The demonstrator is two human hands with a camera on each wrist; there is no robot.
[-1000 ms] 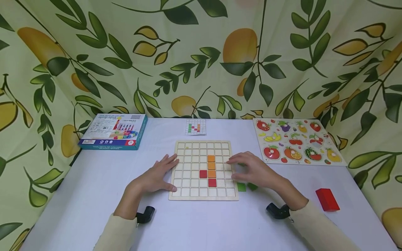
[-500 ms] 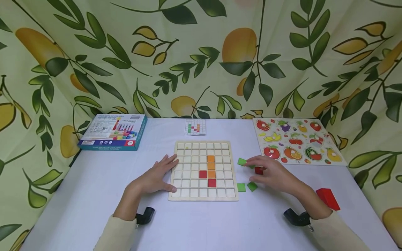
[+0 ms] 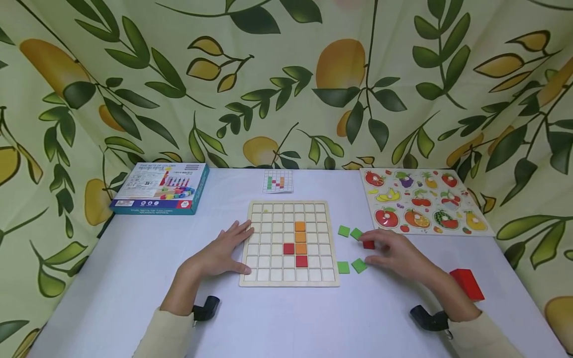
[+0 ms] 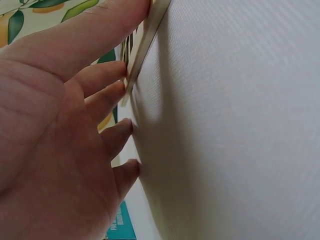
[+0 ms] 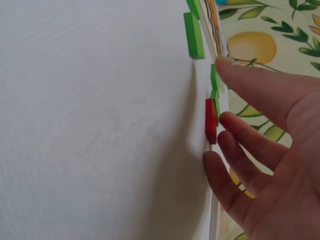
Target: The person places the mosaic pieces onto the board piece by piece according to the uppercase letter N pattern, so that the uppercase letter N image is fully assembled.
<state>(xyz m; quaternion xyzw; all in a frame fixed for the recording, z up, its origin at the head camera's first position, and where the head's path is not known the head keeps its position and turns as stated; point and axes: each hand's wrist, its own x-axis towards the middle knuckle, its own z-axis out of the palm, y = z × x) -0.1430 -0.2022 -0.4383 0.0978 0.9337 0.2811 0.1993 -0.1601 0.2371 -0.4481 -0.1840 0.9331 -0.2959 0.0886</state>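
A wooden grid board (image 3: 266, 261) lies flat mid-table. Three orange tiles (image 3: 300, 237) stand in one column, with one red tile (image 3: 288, 248) to their left and another just below them. My left hand (image 3: 219, 251) rests along the board's left edge, thumb and fingertips touching the frame. To the right of the board, my right hand (image 3: 398, 252) hovers with thumb and fingers apart. Its fingers are beside a loose red tile (image 5: 210, 121), which they partly hide in the head view. Several green tiles (image 3: 343, 267) lie between this hand and the board.
A small pattern card (image 3: 277, 181) lies behind the board. At the back left is a boxed toy set (image 3: 161, 189); at the back right, a fruit picture board (image 3: 425, 201). A red block (image 3: 467, 284) sits by my right forearm. Patterned cloth (image 3: 286, 99) hangs behind the table.
My right hand has moved right, away from the board's right edge, to the loose red tile, uncovering the green tiles. My left hand has stayed on the board, and the tiles on it are unchanged.
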